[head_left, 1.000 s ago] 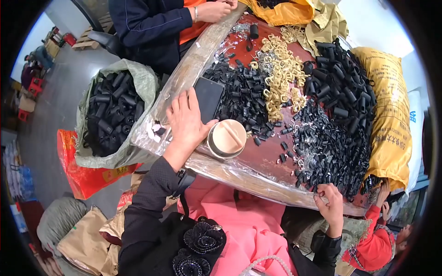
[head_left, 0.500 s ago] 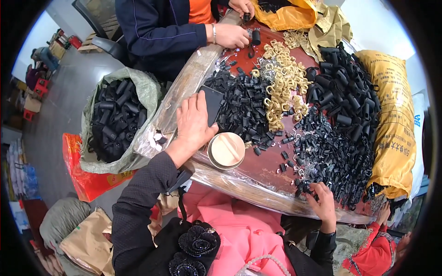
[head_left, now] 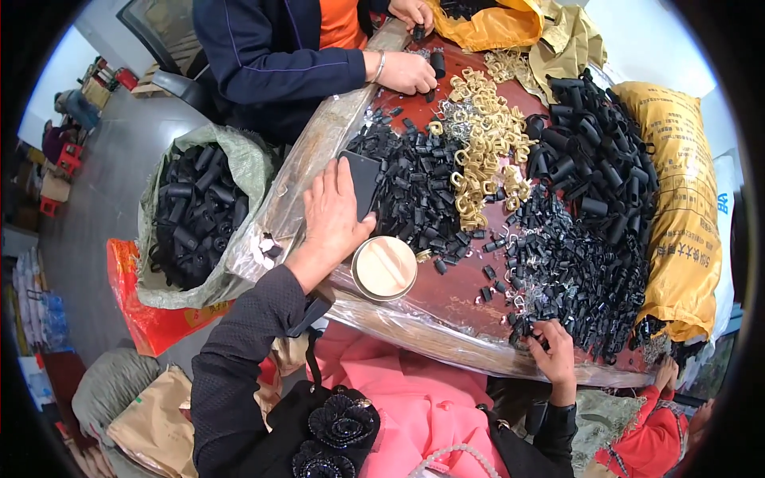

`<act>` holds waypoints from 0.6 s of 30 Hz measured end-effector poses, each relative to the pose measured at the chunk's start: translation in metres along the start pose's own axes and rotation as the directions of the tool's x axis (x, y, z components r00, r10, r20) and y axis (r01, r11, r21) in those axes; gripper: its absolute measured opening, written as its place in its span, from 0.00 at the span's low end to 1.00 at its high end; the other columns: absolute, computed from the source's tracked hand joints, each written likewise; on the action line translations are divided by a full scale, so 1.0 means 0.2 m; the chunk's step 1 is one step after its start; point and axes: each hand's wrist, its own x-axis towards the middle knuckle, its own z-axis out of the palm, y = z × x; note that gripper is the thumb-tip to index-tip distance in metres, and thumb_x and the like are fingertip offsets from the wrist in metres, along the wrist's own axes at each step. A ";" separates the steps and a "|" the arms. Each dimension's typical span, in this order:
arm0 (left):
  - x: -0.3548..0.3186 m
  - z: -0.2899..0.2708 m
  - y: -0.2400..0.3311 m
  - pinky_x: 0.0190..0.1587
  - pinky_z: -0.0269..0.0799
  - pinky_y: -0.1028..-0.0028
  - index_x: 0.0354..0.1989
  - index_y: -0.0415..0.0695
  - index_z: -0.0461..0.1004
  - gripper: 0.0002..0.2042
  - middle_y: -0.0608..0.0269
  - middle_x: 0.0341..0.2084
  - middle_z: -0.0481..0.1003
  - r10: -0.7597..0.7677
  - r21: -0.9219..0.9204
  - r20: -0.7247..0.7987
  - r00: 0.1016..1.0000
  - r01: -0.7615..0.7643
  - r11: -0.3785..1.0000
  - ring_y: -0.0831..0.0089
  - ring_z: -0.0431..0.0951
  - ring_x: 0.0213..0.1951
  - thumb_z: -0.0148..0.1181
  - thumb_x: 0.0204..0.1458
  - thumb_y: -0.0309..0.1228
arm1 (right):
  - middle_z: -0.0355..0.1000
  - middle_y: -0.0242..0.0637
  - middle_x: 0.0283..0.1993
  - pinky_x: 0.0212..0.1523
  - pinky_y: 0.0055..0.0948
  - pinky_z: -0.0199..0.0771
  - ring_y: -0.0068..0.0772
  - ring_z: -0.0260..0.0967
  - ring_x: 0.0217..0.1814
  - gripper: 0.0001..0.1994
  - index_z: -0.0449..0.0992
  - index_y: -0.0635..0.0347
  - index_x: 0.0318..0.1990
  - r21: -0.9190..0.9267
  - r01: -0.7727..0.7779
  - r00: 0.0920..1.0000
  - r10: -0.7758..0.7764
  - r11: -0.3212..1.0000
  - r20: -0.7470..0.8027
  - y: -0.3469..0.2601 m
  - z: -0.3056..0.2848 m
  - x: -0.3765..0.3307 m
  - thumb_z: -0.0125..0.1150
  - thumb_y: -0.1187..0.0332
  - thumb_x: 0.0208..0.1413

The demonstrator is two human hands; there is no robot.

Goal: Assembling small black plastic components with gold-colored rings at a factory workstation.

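Observation:
My left hand [head_left: 331, 213] lies flat with its fingers stretched out near the table's left edge. Its fingertips are against a dark, flat, phone-shaped rectangle [head_left: 363, 182]. Close to its thumb stands a round container [head_left: 384, 268] with a pale top and a light strip across it. My right hand [head_left: 555, 355] is at the near edge of a heap of small black clips with metal bits [head_left: 578, 271]. Its thumb and fingers are curled toward each other in a pinch; whatever is between the tips is too small to make out.
Gold-coloured hooks [head_left: 486, 147], more small black pieces [head_left: 418, 187] and black cylindrical parts [head_left: 594, 159] cover the table. A yellow sack [head_left: 677, 215] stands at the right. A sack of black parts [head_left: 199, 211] is on the left floor. Opposite, a co-worker's hand [head_left: 406, 73] handles black parts.
The view has shifted slightly. My left hand rests in the same place, and my right thumb and fingers have shifted a little at the heap. The co-worker's near hand has moved over the black parts.

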 end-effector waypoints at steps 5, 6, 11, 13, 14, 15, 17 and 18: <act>0.04 0.03 -0.01 0.54 0.52 0.59 0.57 0.33 0.42 0.45 0.37 0.53 0.49 0.029 0.010 0.085 0.996 -0.030 1.000 0.44 0.54 0.52 0.63 0.30 0.35 | 0.64 0.39 0.24 0.24 0.27 0.64 0.35 0.64 0.24 0.10 0.70 0.63 0.31 -0.037 0.159 0.984 -0.161 0.987 -0.079 0.03 0.02 0.01 0.59 0.76 0.36; 0.04 0.04 -0.02 0.55 0.52 0.59 0.57 0.33 0.43 0.45 0.37 0.53 0.49 0.006 -0.025 0.101 0.995 -0.003 1.000 0.44 0.54 0.52 0.64 0.29 0.34 | 0.64 0.39 0.24 0.24 0.27 0.64 0.35 0.64 0.24 0.10 0.70 0.63 0.31 -0.055 0.159 0.979 -0.165 0.986 -0.118 0.03 0.02 0.01 0.59 0.76 0.36; 0.04 0.01 0.02 0.55 0.51 0.60 0.56 0.34 0.44 0.45 0.36 0.52 0.50 -0.012 -0.126 0.120 0.993 0.027 0.992 0.42 0.53 0.53 0.65 0.27 0.31 | 0.65 0.39 0.24 0.24 0.29 0.65 0.37 0.65 0.25 0.10 0.71 0.62 0.31 -0.043 0.142 0.982 -0.146 0.989 -0.123 0.05 0.01 -0.05 0.59 0.74 0.37; 0.03 0.00 0.02 0.55 0.51 0.61 0.56 0.33 0.44 0.45 0.37 0.52 0.50 -0.014 -0.151 0.129 0.992 0.034 0.988 0.43 0.53 0.53 0.65 0.27 0.31 | 0.65 0.39 0.24 0.23 0.29 0.65 0.38 0.65 0.25 0.10 0.71 0.62 0.30 -0.032 0.147 0.980 -0.150 0.989 -0.128 0.04 0.01 -0.07 0.60 0.74 0.37; 0.03 -0.02 0.02 0.55 0.51 0.61 0.56 0.33 0.44 0.45 0.37 0.52 0.51 -0.019 -0.164 0.143 0.990 0.043 0.986 0.43 0.54 0.52 0.65 0.27 0.30 | 0.65 0.38 0.24 0.25 0.30 0.63 0.37 0.65 0.26 0.10 0.71 0.61 0.30 -0.018 0.128 0.984 -0.129 0.992 -0.126 0.03 0.02 -0.08 0.60 0.73 0.36; 0.04 -0.03 0.02 0.55 0.51 0.61 0.56 0.33 0.44 0.45 0.37 0.52 0.51 -0.022 -0.163 0.133 0.991 0.044 0.986 0.43 0.54 0.52 0.65 0.27 0.30 | 0.65 0.37 0.23 0.26 0.31 0.62 0.37 0.65 0.26 0.10 0.70 0.61 0.30 -0.004 0.108 0.987 -0.108 0.994 -0.120 0.03 0.02 -0.08 0.60 0.72 0.36; 0.05 -0.04 0.01 0.55 0.51 0.62 0.56 0.33 0.45 0.44 0.38 0.51 0.51 -0.020 -0.220 0.098 0.995 0.041 0.975 0.44 0.54 0.52 0.64 0.27 0.30 | 0.65 0.35 0.23 0.27 0.32 0.60 0.37 0.64 0.26 0.11 0.70 0.60 0.30 0.009 0.093 0.990 -0.091 0.996 -0.104 0.03 0.02 -0.07 0.60 0.72 0.35; 0.05 -0.05 0.00 0.55 0.51 0.62 0.55 0.33 0.45 0.44 0.38 0.51 0.52 -0.023 -0.248 0.085 0.996 0.044 0.968 0.45 0.54 0.53 0.64 0.27 0.30 | 0.65 0.36 0.23 0.26 0.30 0.61 0.37 0.64 0.25 0.10 0.70 0.61 0.30 -0.004 0.113 0.986 -0.113 0.994 -0.121 0.04 0.03 -0.05 0.60 0.72 0.36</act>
